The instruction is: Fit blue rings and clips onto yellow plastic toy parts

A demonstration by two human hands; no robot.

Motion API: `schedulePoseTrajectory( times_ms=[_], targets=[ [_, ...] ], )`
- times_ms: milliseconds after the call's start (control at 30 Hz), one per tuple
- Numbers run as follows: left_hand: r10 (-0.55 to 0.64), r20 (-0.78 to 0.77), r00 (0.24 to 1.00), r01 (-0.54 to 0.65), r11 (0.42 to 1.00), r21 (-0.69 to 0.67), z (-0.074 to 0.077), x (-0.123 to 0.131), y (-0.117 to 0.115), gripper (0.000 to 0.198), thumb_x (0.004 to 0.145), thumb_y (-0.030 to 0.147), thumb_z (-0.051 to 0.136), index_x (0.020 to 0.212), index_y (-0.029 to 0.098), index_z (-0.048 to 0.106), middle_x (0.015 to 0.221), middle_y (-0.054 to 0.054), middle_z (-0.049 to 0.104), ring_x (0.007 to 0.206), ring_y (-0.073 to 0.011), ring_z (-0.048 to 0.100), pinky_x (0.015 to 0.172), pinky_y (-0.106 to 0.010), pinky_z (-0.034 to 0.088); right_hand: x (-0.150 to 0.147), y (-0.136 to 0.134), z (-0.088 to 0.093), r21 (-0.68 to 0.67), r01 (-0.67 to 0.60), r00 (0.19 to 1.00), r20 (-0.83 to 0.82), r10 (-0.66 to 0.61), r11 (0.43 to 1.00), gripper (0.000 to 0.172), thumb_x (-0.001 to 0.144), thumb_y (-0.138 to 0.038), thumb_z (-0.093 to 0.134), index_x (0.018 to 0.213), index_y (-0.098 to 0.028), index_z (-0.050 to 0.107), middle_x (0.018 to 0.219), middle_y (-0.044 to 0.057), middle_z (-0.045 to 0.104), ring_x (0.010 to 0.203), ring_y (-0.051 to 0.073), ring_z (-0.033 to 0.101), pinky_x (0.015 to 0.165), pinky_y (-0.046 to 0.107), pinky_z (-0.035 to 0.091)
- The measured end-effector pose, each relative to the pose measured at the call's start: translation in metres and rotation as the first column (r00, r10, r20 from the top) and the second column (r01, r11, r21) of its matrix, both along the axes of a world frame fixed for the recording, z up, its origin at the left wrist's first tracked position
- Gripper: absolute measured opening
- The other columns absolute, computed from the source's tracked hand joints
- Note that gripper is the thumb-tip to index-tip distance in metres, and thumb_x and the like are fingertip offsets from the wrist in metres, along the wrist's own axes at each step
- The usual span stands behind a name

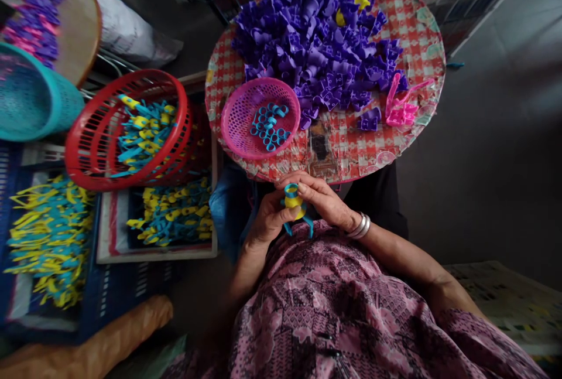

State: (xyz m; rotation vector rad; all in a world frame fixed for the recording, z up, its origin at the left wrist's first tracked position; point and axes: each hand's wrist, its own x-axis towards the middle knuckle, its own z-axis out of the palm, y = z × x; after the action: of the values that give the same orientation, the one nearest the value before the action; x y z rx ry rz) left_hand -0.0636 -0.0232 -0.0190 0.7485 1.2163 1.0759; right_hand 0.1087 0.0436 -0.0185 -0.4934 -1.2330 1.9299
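Left hand (268,218) and right hand (329,200) are clamped on the toy (292,200) between them. Beyond the grip, a bowl (237,111) of rings (272,123) partly blocks the purple parts (307,33). Left: red basket (183,109). Fingers (302,177) cover some of the toy; the far-left tub (65,101) is cut off.

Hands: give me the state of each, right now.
Left hand: closed, holding a yellow-and-blue plastic piece.
Right hand: closed, holding the same piece near its blue ring.
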Motion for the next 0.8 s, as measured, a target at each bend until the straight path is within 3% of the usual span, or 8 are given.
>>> schedulePoseTrajectory(
  times_ms=[133,300,500,633,800],
  targets=[
    [0.003,0.007,1.0,-0.003,1.0,-0.022,0.004,0.008,0.002,0.046,0.066,0.048,0.1,0.094,0.017,0.08,0.068,0.004,0.061,0.056,-0.0075,0.049,0.053,-0.02,0.042,-0.005,-0.005,-0.009,-0.093,0.03,0.998,-0.056,-0.035,0.995,0.045,0.1,-0.068,0.068,0.108,-0.025,0.082,0.116,0.005,0.074,0.112,0.02,0.068,0.11,0.036,0.051],
    [0.015,-0.042,0.999,-0.017,0.999,-0.052,0.005,0.012,0.001,0.05,0.068,0.045,0.1,0.107,0.019,0.083,0.082,0.001,0.071,0.069,-0.0114,0.061,0.067,-0.023,0.053,-0.006,-0.01,-0.013,-0.076,0.138,0.99,0.03,-0.136,0.988,0.048,0.098,-0.07,0.069,0.107,-0.025,0.081,0.111,0.005,0.072,0.106,0.019,0.066,0.102,0.035,0.052],
    [0.001,-0.153,0.988,-0.001,1.0,-0.003,0.004,0.009,-0.001,0.049,0.074,0.048,0.096,0.112,0.019,0.083,0.09,-0.001,0.075,0.076,-0.015,0.065,0.073,-0.026,0.055,-0.007,-0.015,-0.01,-0.033,0.215,0.975,0.056,-0.213,0.976,0.05,0.099,-0.071,0.068,0.107,-0.024,0.081,0.114,0.006,0.073,0.109,0.02,0.066,0.104,0.036,0.052],
    [-0.041,-0.071,0.997,0.042,0.999,0.009,0.002,0.0,-0.002,0.048,0.072,0.05,0.097,0.105,0.018,0.082,0.086,-0.001,0.073,0.076,-0.0157,0.065,0.072,-0.027,0.055,-0.002,-0.009,-0.003,0.095,0.175,0.981,0.064,-0.182,0.98,0.047,0.101,-0.068,0.067,0.11,-0.025,0.081,0.115,0.007,0.074,0.113,0.021,0.067,0.111,0.041,0.051],
    [-0.119,0.012,0.993,0.118,0.993,0.025,-0.002,-0.009,0.0,0.047,0.065,0.05,0.101,0.093,0.019,0.081,0.078,0.0,0.066,0.07,-0.0131,0.057,0.063,-0.025,0.052,0.007,0.002,0.007,0.216,0.015,1.0,0.021,-0.02,0.976,0.041,0.106,-0.061,0.063,0.109,-0.025,0.082,0.119,0.007,0.076,0.123,0.023,0.067,0.118,0.042,0.048]
  ],
)
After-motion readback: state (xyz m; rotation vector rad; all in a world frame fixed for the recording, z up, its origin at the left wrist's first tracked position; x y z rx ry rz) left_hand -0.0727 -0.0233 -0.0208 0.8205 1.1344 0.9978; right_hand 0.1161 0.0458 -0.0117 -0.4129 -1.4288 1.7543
